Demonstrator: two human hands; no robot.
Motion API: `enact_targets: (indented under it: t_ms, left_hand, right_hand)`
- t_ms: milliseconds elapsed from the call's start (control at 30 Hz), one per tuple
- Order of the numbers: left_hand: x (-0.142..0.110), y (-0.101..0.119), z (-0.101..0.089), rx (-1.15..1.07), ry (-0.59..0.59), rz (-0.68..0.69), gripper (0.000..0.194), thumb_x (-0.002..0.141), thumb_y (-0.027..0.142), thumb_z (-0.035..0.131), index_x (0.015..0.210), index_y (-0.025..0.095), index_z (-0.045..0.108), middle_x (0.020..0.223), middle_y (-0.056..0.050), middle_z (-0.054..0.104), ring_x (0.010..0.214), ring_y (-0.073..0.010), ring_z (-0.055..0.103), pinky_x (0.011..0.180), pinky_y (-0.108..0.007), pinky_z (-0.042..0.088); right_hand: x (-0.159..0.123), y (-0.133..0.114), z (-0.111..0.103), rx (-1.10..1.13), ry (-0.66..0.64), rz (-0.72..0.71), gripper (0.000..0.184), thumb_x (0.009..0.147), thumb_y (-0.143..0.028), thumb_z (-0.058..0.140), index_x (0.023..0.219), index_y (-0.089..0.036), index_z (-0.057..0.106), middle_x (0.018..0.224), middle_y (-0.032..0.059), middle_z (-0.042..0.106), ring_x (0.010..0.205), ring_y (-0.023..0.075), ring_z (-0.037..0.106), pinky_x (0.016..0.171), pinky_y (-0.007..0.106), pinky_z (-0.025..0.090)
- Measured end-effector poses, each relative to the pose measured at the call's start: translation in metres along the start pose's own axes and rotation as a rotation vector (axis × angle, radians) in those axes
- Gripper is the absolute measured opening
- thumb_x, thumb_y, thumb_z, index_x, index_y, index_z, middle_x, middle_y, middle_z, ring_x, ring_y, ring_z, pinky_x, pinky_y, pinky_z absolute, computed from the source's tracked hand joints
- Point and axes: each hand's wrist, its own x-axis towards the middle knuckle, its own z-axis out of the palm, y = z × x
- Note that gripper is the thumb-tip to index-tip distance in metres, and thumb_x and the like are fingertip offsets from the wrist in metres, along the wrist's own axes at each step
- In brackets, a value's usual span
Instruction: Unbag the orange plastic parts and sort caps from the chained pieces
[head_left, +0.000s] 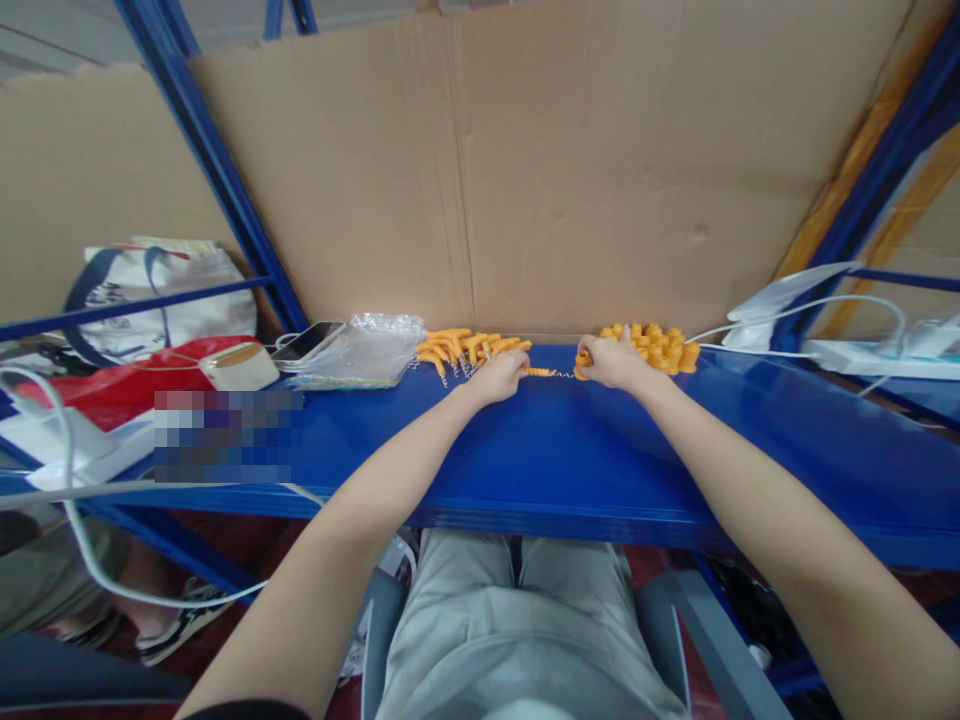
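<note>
My left hand is closed on an orange corkscrew, whose shaft and metal spiral point right. My right hand pinches a small orange plastic piece with a round opening, close to the spiral's tip. Whether tip and piece touch, I cannot tell. Behind and left of my left hand lies a pile of orange-handled corkscrews, their wire spirals toward me. Beyond my right hand a cluster of similar orange plastic pieces stands on the blue table.
Along the back rises a cardboard wall. On the left are a clear plastic bag, a phone, a red bag and a white power strip. White cables run at the right. Another person's leg shows lower left.
</note>
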Motion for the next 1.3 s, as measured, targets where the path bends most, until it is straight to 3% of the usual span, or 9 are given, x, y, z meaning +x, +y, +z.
enact_targets:
  t_ms: [200, 400, 600, 833, 1000, 1133, 1300]
  left_hand:
    - [0.001, -0.001, -0.002, 0.033, 0.12, 0.002, 0.019, 0.09, 0.009, 0.049, 0.103, 0.016, 0.061, 0.113, -0.013, 0.069, 0.112, -0.024, 0.065, 0.101, -0.041, 0.051]
    - [-0.002, -0.003, -0.003, 0.079, 0.134, -0.045, 0.024, 0.09, 0.01, 0.05, 0.109, 0.017, 0.062, 0.119, -0.012, 0.069, 0.117, -0.0244, 0.064, 0.103, -0.041, 0.05]
    - [-0.004, 0.005, -0.007, 0.162, 0.098, -0.125, 0.028, 0.091, 0.009, 0.049, 0.116, 0.015, 0.062, 0.125, -0.016, 0.067, 0.121, -0.0265, 0.062, 0.105, -0.04, 0.049]
    - [-0.006, 0.008, -0.011, 0.222, 0.101, -0.144, 0.031, 0.09, 0.007, 0.046, 0.116, 0.015, 0.06, 0.128, -0.016, 0.066, 0.123, -0.0287, 0.06, 0.104, -0.043, 0.049]
    - [-0.006, 0.008, -0.011, 0.244, 0.161, -0.171, 0.029, 0.095, 0.012, 0.041, 0.119, 0.021, 0.056, 0.149, -0.012, 0.05, 0.123, -0.0283, 0.06, 0.099, -0.046, 0.05]
    - [-0.008, 0.011, -0.018, 0.254, 0.151, -0.15, 0.025, 0.096, 0.014, 0.042, 0.115, 0.021, 0.057, 0.137, -0.012, 0.057, 0.115, -0.029, 0.063, 0.093, -0.044, 0.05]
    - [-0.007, 0.014, -0.019, 0.245, 0.144, -0.021, 0.021, 0.098, 0.019, 0.043, 0.113, 0.019, 0.057, 0.121, -0.013, 0.063, 0.111, -0.0279, 0.063, 0.094, -0.041, 0.048]
  right_hand:
    - [-0.001, -0.002, 0.003, 0.001, -0.053, -0.037, 0.026, 0.077, -0.019, 0.057, 0.103, -0.02, 0.062, 0.1, 0.0109, 0.075, 0.101, 0.0315, 0.068, 0.11, 0.063, 0.027]
    - [0.002, 0.001, 0.008, 0.078, -0.014, -0.107, 0.031, 0.075, -0.022, 0.06, 0.106, -0.021, 0.062, 0.099, 0.0095, 0.075, 0.097, 0.0301, 0.068, 0.103, 0.055, 0.038]
    - [0.003, -0.001, 0.009, 0.13, 0.055, -0.125, 0.037, 0.075, -0.019, 0.057, 0.113, -0.021, 0.057, 0.107, 0.01, 0.073, 0.098, 0.0299, 0.068, 0.109, 0.067, 0.024]
    - [-0.001, -0.007, 0.004, 0.175, 0.113, -0.172, 0.034, 0.075, -0.017, 0.055, 0.109, -0.021, 0.054, 0.105, 0.0089, 0.071, 0.096, 0.0266, 0.067, 0.112, 0.064, 0.021]
    - [0.0, -0.007, 0.001, 0.14, 0.091, -0.27, 0.021, 0.077, -0.02, 0.054, 0.098, -0.021, 0.055, 0.102, 0.0106, 0.07, 0.095, 0.0272, 0.065, 0.103, 0.053, 0.035]
    - [-0.001, -0.007, -0.001, 0.073, 0.08, -0.286, 0.018, 0.082, -0.02, 0.052, 0.1, -0.02, 0.058, 0.105, 0.0127, 0.069, 0.1, 0.0287, 0.063, 0.1, 0.051, 0.036]
    - [-0.002, -0.008, 0.001, 0.05, 0.113, -0.325, 0.023, 0.089, -0.02, 0.048, 0.107, -0.02, 0.062, 0.111, 0.0131, 0.065, 0.105, 0.0287, 0.061, 0.102, 0.05, 0.037]
